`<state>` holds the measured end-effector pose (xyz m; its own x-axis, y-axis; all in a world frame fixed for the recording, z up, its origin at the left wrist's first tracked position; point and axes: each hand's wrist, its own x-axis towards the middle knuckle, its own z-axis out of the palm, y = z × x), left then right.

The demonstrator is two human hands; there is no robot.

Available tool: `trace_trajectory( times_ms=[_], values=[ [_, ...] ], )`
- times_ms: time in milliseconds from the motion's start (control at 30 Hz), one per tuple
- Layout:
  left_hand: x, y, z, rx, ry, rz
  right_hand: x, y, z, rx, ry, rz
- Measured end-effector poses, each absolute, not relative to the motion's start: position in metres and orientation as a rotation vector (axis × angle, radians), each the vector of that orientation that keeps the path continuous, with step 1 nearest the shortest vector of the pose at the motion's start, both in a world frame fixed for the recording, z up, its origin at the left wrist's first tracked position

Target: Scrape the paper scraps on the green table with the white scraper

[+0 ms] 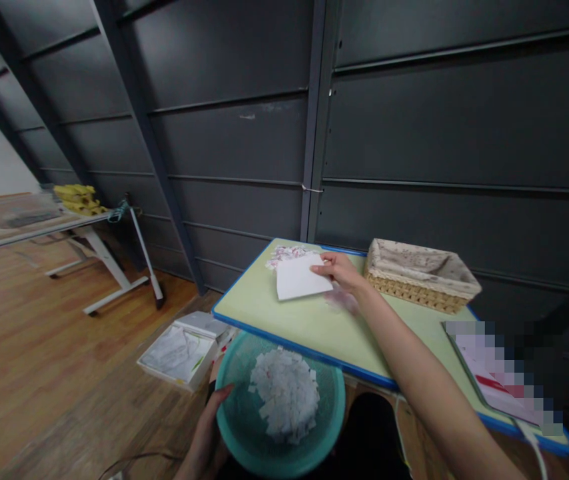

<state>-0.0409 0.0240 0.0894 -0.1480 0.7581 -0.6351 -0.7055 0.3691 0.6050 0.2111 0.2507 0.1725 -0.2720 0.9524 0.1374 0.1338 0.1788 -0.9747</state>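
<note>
My right hand [337,270] pinches a white rectangular card [302,277] by its right edge, thumb on top, above the pale yellow-green tabletop [284,320]. Beyond the card lies a pile of small white and reddish scraps [287,253], partly covered by it. Under my right wrist is a small purplish-pink patch [342,299] that I cannot make out. Below the table's front edge, my left hand [214,413] grips the left rim of a teal plastic basket [332,420]. Many small white paper pieces [287,393] are heaped inside it.
A cloth-lined wicker basket [419,273] stands at the table's back right, with a flat device [499,380], partly pixelated, nearer me. On the floor at left is an open white box [179,353]. Another table [39,227] bears yellow items [78,199]. A dark panelled wall [234,140] rises behind.
</note>
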Motion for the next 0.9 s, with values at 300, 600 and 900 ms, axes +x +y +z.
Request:
trace_trajectory(
  times_ms=[300, 600, 900],
  values=[
    [-0.040, 0.022, 0.083, 0.097, 1.139, 1.244, 0.226, 0.277, 0.155, -1.337, -1.592, 0.475],
    [-0.038, 0.022, 0.085, 0.164, 1.233, 1.252, 0.221, 0.276, 0.148, -1.391, -1.660, 0.256],
    [-0.043, 0.030, 0.083, 0.025, 1.236, 1.189, 0.227, 0.273, 0.157, -1.278, -1.888, 0.377]
  ],
)
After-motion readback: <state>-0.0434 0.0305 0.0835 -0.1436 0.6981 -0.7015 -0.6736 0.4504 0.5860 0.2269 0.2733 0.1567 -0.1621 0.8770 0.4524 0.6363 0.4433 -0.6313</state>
